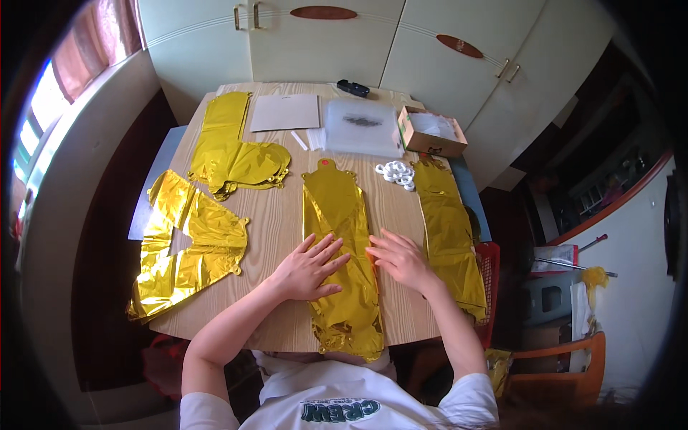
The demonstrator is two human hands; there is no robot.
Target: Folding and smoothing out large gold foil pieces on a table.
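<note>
A flat, deflated gold foil balloon [337,208] lies lengthwise down the middle of the wooden table [272,215], its near end hanging over the front edge. My left hand [309,269] rests flat on its left side, fingers spread. My right hand [400,259] presses flat on its right edge, fingers apart. Neither hand grips anything.
More gold foil balloons lie around: one at the right edge [448,229], one at the left front [183,247], one at the far left [233,150]. White rings [396,173], a cardboard box [430,132], a clear plastic bag [362,127] and a white sheet [285,113] sit farther back. A red basket [487,276] stands beside the table.
</note>
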